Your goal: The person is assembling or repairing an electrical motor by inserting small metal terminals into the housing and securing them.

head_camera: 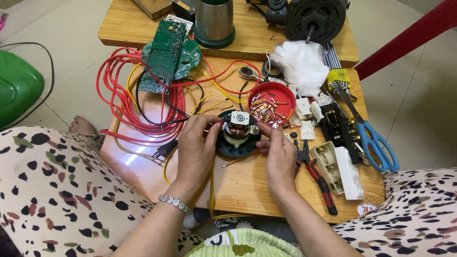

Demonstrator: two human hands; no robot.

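Nearest you, your knees in spotted cloth frame a low wooden table (238, 185). Your left hand (197, 143), a beaded bracelet (174, 203) at its wrist, cups the left side of a small electric motor (238, 131), fingers curled against its housing. Your right hand (278, 150) comes in from the other side, thumb and forefinger pressed together on a small pale part at the motor's upper right edge; what exactly that part is I cannot tell. The motor sits upright on a dark round base, on the table between your two hands, just in front of a red dish.

Right of your right hand lie red-handled pliers (316, 173), then a cream switch housing (328, 164) beside a white rectangular block (350, 173). Blue-handled scissors (373, 138) lie near the table's right edge.

Just behind the motor, the red dish (271, 102) holds a heap of brass screws. White plastic pieces are scattered to its right, next to a black terminal strip (339, 128). To the left, red wires (133, 102) loop in a large tangle with yellow and black ones.

Farther back, a green circuit board (166, 52) rests over the wire loops, and a wad of white cloth (300, 62) sits behind the dish. On the far board stand a steel cup with a green base (214, 21) and a black fan motor (314, 19).
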